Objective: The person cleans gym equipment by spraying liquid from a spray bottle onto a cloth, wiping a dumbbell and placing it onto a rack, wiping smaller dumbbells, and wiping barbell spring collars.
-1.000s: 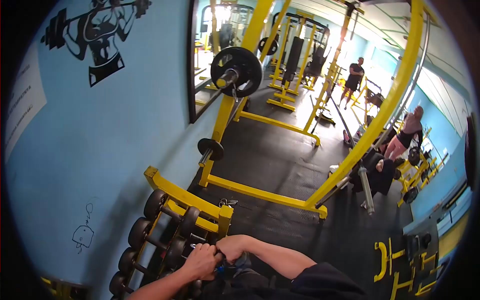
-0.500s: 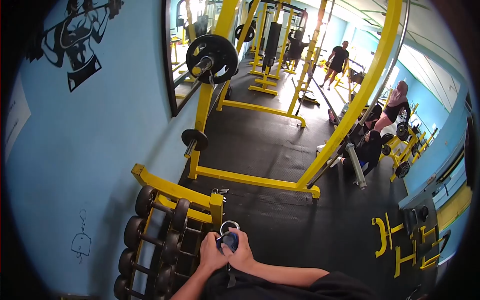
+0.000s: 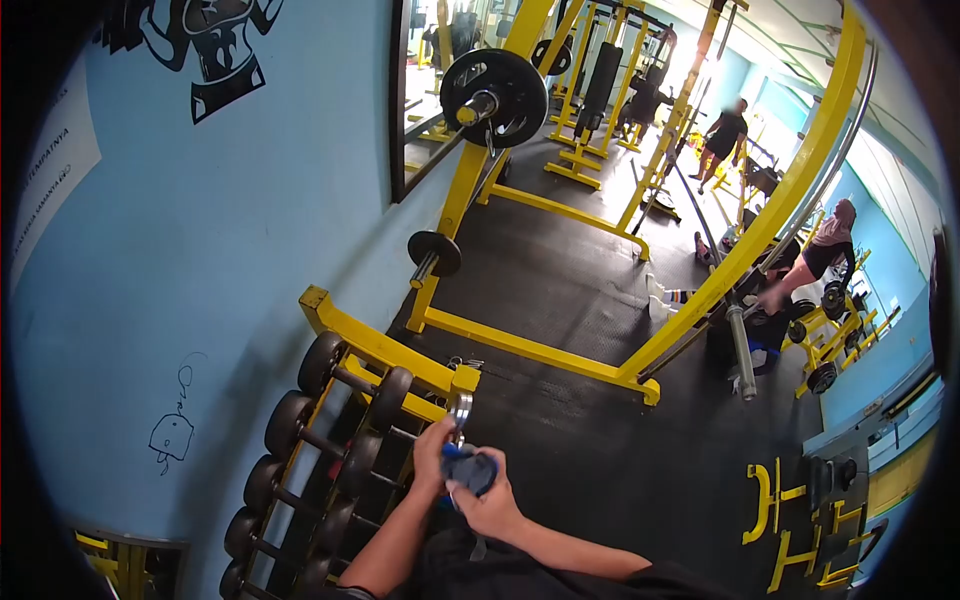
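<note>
Low in front of my body, both hands are close together around a dark blue round-topped object (image 3: 470, 472) that looks like a bottle or its cap. My right hand (image 3: 492, 508) grips it, thumb across the near side and fingers around the far right edge. Along its left side, the curled fingers of my left hand (image 3: 430, 462) press near a bright blue edge. A shiny silver ring (image 3: 460, 408) shows just beyond my left fingertips; whether it is joined to the blue object I cannot tell.
A dumbbell rack (image 3: 385, 345) with several black dumbbells (image 3: 290, 420) stands to my left by the blue wall. Ahead is a yellow power rack (image 3: 530, 350) holding black weight plates (image 3: 493, 98). Several people are beyond it, one standing (image 3: 722, 140). Yellow-framed equipment (image 3: 765, 505) lies at right.
My view has turned, so the surroundings sit further right. My hands have moved slightly apart; the dark round top shows more fully, and the silver ring now appears edge-on.
</note>
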Action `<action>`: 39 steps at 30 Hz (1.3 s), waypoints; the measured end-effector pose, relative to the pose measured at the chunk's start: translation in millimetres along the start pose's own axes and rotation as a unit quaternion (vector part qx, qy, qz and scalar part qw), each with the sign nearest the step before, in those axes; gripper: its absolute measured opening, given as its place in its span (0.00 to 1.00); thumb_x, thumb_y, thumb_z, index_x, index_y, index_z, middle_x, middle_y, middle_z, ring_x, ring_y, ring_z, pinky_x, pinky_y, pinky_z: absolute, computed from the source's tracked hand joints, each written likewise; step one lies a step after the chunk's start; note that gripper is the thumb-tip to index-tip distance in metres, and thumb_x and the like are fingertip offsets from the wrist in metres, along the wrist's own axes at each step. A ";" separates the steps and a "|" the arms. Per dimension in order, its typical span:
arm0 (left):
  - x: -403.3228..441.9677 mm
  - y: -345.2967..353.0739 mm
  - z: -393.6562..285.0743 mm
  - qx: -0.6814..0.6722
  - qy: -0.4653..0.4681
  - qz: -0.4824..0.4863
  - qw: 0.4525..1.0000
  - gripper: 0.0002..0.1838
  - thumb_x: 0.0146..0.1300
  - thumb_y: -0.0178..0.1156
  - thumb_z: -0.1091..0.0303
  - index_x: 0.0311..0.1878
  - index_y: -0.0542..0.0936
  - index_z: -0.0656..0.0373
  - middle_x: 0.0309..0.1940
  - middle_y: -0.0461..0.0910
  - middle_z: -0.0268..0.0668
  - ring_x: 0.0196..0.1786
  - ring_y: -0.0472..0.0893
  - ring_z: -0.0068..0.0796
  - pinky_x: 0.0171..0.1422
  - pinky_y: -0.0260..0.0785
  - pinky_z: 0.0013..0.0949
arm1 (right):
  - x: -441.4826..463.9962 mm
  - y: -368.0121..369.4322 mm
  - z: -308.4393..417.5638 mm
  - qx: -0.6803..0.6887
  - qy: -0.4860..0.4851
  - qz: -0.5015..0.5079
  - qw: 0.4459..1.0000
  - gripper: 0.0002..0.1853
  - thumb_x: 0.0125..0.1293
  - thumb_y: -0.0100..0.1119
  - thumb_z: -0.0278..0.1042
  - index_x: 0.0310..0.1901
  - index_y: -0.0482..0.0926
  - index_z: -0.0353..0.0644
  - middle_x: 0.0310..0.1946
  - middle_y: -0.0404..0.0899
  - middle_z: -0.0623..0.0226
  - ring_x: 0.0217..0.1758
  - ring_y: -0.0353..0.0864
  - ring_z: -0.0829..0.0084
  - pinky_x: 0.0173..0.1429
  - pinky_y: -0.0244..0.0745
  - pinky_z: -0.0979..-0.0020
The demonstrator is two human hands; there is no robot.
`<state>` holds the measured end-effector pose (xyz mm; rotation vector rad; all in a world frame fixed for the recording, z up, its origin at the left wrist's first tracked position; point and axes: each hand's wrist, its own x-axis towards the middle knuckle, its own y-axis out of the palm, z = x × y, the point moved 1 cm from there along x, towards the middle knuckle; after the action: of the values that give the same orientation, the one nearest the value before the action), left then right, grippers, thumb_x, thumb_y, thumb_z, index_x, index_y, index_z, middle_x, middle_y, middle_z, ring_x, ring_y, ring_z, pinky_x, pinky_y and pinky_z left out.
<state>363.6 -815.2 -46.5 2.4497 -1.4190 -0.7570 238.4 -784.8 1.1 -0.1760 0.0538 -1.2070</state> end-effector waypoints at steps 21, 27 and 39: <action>-11.9 11.1 -12.0 -0.110 -0.032 0.151 0.982 0.06 0.56 0.65 0.72 0.32 0.75 0.56 0.22 0.73 0.25 0.24 0.71 0.13 0.29 0.63 0.20 | 16.3 -33.7 8.5 0.104 0.027 0.064 0.992 0.22 0.46 0.70 0.23 0.43 0.71 0.42 0.35 0.75 0.73 0.41 0.74 0.83 0.47 0.71 0.77; 1.4 11.2 -20.9 -0.140 0.021 0.170 0.975 0.07 0.56 0.64 0.68 0.33 0.76 0.57 0.26 0.76 0.31 0.28 0.76 0.19 0.35 0.70 0.24 | 2.8 -35.0 7.2 0.182 0.049 0.047 0.981 0.21 0.46 0.70 0.25 0.42 0.72 0.42 0.36 0.74 0.73 0.40 0.74 0.81 0.48 0.70 0.75; -13.2 26.6 -35.2 -0.075 -0.087 0.304 0.946 0.26 0.50 0.59 0.65 0.56 0.72 0.57 0.46 0.77 0.40 0.47 0.79 0.35 0.57 0.72 0.36 | 37.6 -58.7 42.7 -0.008 -0.264 0.052 0.963 0.40 0.47 0.66 0.22 0.64 0.60 0.40 0.60 0.67 0.56 0.63 0.68 0.61 0.69 0.57 0.65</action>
<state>357.0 -820.1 -1.2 1.7046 -1.9531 -0.8936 203.3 -835.5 54.8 -0.4978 -0.3893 -1.0227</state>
